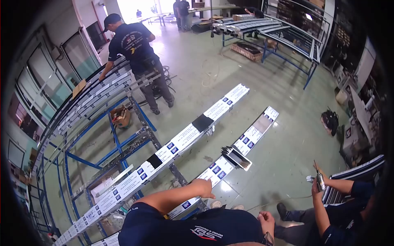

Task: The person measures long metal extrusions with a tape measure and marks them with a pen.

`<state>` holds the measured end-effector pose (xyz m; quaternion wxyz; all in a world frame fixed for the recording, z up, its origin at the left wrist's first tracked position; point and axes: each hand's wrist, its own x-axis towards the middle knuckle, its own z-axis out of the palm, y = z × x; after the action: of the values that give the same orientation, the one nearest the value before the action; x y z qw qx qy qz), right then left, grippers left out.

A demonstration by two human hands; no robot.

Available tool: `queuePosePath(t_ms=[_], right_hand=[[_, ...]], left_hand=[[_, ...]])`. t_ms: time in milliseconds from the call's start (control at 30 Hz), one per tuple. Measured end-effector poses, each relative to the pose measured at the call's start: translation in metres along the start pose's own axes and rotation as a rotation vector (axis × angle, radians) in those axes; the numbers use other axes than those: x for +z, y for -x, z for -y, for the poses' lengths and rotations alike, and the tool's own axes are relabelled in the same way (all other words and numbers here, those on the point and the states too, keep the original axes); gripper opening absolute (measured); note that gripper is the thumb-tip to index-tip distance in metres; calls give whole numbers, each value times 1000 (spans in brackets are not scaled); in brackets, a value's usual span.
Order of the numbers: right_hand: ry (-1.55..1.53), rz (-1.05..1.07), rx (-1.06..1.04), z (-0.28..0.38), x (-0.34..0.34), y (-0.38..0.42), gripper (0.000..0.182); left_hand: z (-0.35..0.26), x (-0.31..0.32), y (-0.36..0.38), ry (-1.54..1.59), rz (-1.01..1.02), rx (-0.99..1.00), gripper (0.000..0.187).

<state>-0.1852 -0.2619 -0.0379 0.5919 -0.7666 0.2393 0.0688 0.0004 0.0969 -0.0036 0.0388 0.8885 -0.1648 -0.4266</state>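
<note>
My left hand (202,188) reaches forward over a white-wrapped profile (218,169) with blue labels and overlaps its near edge in this view. Its thumb points down and its other fingers are mostly hidden. Close to my body on the right, my right hand (266,222) hangs with its fingers curled in and nothing visible in them; a watch is on that wrist. Further along the same profile sits a bundle of short dark strips in a white-edged holder (239,158). A longer white-wrapped profile (184,138) with black patches lies to the left.
Blue steel frames (119,143) stand under the profiles, with a box (121,117) among them. At the left rack a co-worker (133,47) stands. On the right another person's hands hold a metallic power tool (320,180). A loaded rack (266,30) stands at the back.
</note>
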Motion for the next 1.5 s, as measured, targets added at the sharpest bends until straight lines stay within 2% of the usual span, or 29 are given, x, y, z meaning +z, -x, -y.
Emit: queuePosePath(t_ms=[100,167,367,467,633,767,800,833,867,933,967,1167,1500], right_hand=[[46,26,30,18,8,-3,14],[63,43,21,23,12,-4,15],[125,46,18,14,14,-3,17],[79,24,18,-12,13,-8,18],[70,11,72,13,13,6,18],[165,27,-28,-29,10,-4,14],[317,67,39,-11,9,-1,27],[316,9,25,1,14,5,31],[332,2,-104,1,14,8,31],[301,39,-64,29,9,16,30],[259,-18,-144,-1,15,9,27],[157,-1,52,11,16,12,31],[216,-16,15,13,16,7,29]], left_hand=[[1,7,4,5,-69,-1,96],[-1,13,6,-32,-84,-43,101],[-4,29,14,-100,-221,-28,102],[-3,31,17,-136,-225,-31,103],[-4,30,17,-154,-210,-41,104],[1,32,12,-171,-224,-80,105],[0,26,14,-171,-195,-81,106],[0,22,16,-188,-164,-88,105],[3,25,12,-190,-165,-87,105],[0,24,12,-247,-165,-104,106],[-2,25,16,-250,-206,-90,106],[6,36,12,-291,-261,-52,102],[0,30,13,-294,-217,-72,104]])
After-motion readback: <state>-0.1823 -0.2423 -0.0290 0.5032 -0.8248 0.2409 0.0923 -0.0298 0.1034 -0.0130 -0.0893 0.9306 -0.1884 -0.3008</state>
